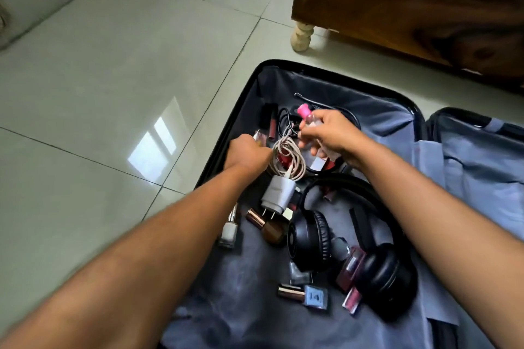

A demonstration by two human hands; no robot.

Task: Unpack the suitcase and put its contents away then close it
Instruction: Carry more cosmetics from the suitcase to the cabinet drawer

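An open black suitcase (249,93) with grey lining lies on the tiled floor. My left hand (246,151) grips small cosmetic tubes beside a coiled beige cable (289,159) that runs to a white charger (276,193). My right hand (330,133) holds a clear bottle with a pink cap (304,111) above the far part of the case. Black headphones (340,238) lie in the middle. Several nail polish bottles, such as a blue one (314,296) and a white one (228,231), are scattered around them.
A wooden bed frame (397,8) with a pale turned leg (302,35) stands just behind the suitcase. The suitcase's other half (482,156), lined in grey-blue fabric, lies to the right. Glossy tiled floor (113,79) spreads to the left.
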